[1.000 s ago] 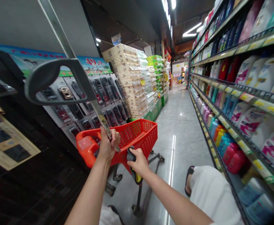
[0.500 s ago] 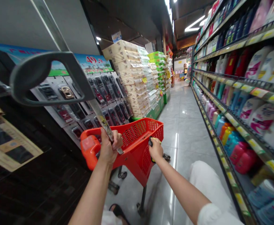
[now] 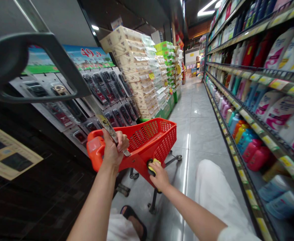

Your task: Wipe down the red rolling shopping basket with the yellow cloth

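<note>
My left hand is closed around a metal rod that slants up to a grey loop handle close to the camera. The rod's lower end meets the near rim of a red plastic shopping trolley standing in the aisle. My right hand presses a small yellow and black object against the trolley's near right side, low on the basket wall. What the object is cannot be told. The basket looks empty as far as its inside shows.
Shelves of detergent bottles run along the right. On the left hang a rack of small packaged goods and stacked tissue packs. The tiled aisle floor stretches ahead. My white-trousered leg and a sandalled foot are below.
My right hand with the yellow object went from the trolley's lower near corner up to its right rim, then back down the side wall. The left hand kept its grip on the rod.
</note>
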### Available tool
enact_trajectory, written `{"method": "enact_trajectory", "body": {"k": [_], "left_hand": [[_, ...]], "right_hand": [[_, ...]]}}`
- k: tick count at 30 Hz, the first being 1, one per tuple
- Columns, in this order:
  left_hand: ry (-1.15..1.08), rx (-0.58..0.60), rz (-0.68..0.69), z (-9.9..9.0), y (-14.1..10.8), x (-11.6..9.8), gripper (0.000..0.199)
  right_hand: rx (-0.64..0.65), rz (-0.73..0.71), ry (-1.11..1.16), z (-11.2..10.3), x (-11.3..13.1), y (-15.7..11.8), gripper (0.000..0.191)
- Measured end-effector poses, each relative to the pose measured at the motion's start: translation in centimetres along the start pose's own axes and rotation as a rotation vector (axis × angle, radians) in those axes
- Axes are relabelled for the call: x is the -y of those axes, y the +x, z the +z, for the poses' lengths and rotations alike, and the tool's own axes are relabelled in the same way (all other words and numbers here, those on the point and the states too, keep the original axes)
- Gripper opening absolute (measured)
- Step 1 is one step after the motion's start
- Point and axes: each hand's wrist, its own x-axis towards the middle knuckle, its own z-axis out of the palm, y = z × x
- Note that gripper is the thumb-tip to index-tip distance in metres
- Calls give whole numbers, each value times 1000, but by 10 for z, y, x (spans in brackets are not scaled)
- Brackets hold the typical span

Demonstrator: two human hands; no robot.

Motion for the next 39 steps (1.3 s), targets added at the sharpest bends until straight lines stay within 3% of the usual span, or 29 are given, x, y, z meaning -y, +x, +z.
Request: {"method": "enact_trajectory", "body": {"k": [2, 4, 6, 8, 10, 12, 15, 18, 21, 26, 30, 33, 36, 39], "left_hand": [[5, 3, 8, -1, 1, 1, 68], [7, 5, 18, -2, 3, 2, 68], [8, 10, 25, -1, 4, 4, 68], [5, 14, 28, 1, 7, 7, 68], [0, 4, 29, 5, 9, 9, 67], [-10, -24, 31, 9, 11, 12, 68], [-26, -55, 31, 14, 14, 15, 68], [-20, -45, 27, 15, 14, 15, 67], [-12, -32, 33, 13, 14, 15, 67], [-15, -21, 54, 10, 14, 15, 66], [10, -23, 59, 10, 13, 15, 66], [32, -25, 63, 9, 12, 14, 66], [42, -15, 78, 6, 13, 15, 65], [34, -12, 77, 3, 15, 17, 65]], "right_hand": [[24, 6, -6, -14, -21, 5, 46], [-132, 52, 55, -28, -34, 27, 44], [-380, 140, 122, -39, -39, 58, 53], [-466, 209, 150, -42, -40, 86, 62], [-473, 253, 151, -33, -42, 96, 65], [-472, 271, 145, -14, -48, 85, 64], [-464, 296, 154, 18, -63, 43, 69], [-429, 352, 169, 34, -68, 12, 70], [-410, 369, 175, 32, -43, 12, 64], [-265, 98, 181, 15, 23, 28, 65], [-210, 42, 123, 8, 33, 20, 58], [-258, 31, 119, -1, 39, 17, 56], [-339, -101, 91, -9, 66, 29, 56], [-307, -238, -25, -10, 91, 45, 55]]}}
